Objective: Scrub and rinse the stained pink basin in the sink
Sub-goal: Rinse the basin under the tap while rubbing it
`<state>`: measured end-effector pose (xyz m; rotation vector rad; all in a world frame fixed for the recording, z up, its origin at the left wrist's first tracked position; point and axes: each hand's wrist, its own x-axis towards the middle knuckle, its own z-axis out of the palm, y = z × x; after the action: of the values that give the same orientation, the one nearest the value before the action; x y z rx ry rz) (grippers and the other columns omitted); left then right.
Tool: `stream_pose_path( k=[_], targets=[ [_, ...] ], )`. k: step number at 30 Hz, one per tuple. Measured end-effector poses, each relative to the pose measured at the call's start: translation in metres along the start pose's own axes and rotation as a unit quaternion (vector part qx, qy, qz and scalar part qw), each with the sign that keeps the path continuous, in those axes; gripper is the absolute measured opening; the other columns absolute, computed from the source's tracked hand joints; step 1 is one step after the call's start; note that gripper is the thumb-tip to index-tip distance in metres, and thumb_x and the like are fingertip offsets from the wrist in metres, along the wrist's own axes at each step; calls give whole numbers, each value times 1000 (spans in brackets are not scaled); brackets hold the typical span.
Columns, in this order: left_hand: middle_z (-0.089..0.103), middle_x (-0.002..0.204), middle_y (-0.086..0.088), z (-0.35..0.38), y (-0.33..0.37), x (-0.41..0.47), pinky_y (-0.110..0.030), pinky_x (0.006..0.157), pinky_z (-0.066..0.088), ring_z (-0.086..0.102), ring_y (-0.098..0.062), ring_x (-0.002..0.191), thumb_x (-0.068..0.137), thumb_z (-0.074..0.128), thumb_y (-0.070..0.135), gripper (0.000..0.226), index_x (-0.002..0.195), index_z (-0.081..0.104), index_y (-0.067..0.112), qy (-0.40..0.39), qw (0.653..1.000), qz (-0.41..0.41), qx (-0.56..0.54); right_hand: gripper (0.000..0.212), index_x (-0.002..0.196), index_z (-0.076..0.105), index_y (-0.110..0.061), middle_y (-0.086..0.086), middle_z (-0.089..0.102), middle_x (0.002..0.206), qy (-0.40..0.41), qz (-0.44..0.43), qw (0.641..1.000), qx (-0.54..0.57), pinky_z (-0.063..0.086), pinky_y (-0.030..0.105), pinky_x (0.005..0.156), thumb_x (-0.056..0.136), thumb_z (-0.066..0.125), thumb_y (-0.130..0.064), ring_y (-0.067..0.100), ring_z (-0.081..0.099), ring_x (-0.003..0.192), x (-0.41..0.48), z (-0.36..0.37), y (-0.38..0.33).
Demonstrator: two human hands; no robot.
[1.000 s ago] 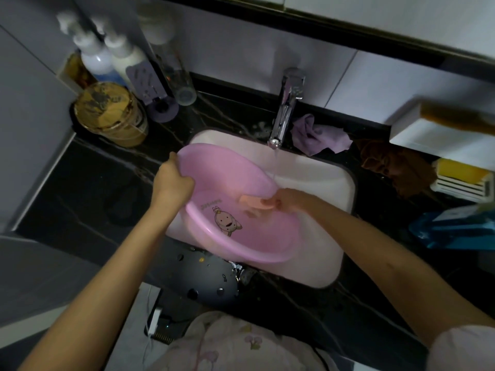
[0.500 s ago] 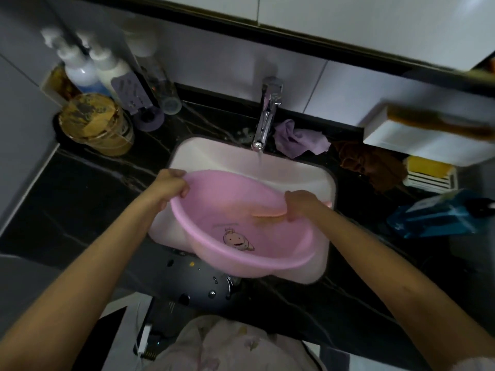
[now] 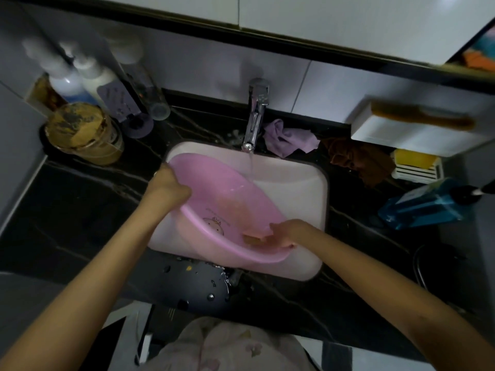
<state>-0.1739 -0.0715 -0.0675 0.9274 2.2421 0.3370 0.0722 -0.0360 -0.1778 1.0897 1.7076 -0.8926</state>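
The pink basin point(image 3: 211, 188), with a cartoon figure printed on its inside, is tilted over the white sink point(image 3: 300, 188). My left hand point(image 3: 167, 184) grips the basin's left rim. My right hand point(image 3: 288, 232) holds an orange sponge point(image 3: 254, 238) against the basin's inner wall near the lower right rim. An orange stain point(image 3: 233, 207) smears the inside just above the sponge. Water runs from the chrome tap point(image 3: 255, 116) onto the basin's upper right rim.
Pump bottles point(image 3: 80, 79) and a gold-lidded jar point(image 3: 80, 132) stand at the back left of the black counter. A lilac cloth point(image 3: 289, 139) and a brown cloth point(image 3: 359, 160) lie behind the sink. A blue bottle point(image 3: 426, 204) and a white shelf point(image 3: 417, 132) are on the right.
The basin has tipped over to the left and moved under the running water. My right hand has slid with the sponge from the far wall down to the lower right rim.
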Motion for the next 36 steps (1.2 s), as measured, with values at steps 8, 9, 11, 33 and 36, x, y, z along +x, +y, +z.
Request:
stream_pose_path(
  k=[8,9,11,33,36],
  targets=[
    [57,114,-21,-12,14,16,-33,73,40,55,-32,96,82,52,2,48,129,46,-1,21,995,31,93,59,128,56,-11,7,57,125,91,-22,994,55,39,37,99,94,38,-56,28,54,114,50,-56,18],
    [58,109,-20,-12,15,17,-33,72,41,55,-31,94,82,53,2,44,125,49,0,23,995,33,95,60,126,58,-12,8,58,127,145,-23,988,56,38,38,101,95,35,-58,29,54,116,54,-63,15],
    [58,94,-16,-13,14,19,-33,70,42,55,-29,86,81,54,2,35,116,55,0,22,994,37,98,58,122,61,-13,10,58,128,251,-52,964,65,39,37,100,95,34,-57,29,53,118,64,-73,10],
    [63,93,-20,-16,0,25,-34,71,47,61,-34,86,75,56,1,31,105,62,1,16,998,13,56,61,92,60,-6,12,63,95,221,-105,958,150,40,32,80,92,36,-62,28,60,95,82,-54,-10],
    [63,97,-20,-17,-6,24,-35,73,47,60,-35,89,75,56,0,34,109,60,1,21,999,5,44,55,109,59,-7,17,61,104,296,-131,942,91,44,35,85,97,32,-54,32,60,97,79,-61,-9]
  ],
)
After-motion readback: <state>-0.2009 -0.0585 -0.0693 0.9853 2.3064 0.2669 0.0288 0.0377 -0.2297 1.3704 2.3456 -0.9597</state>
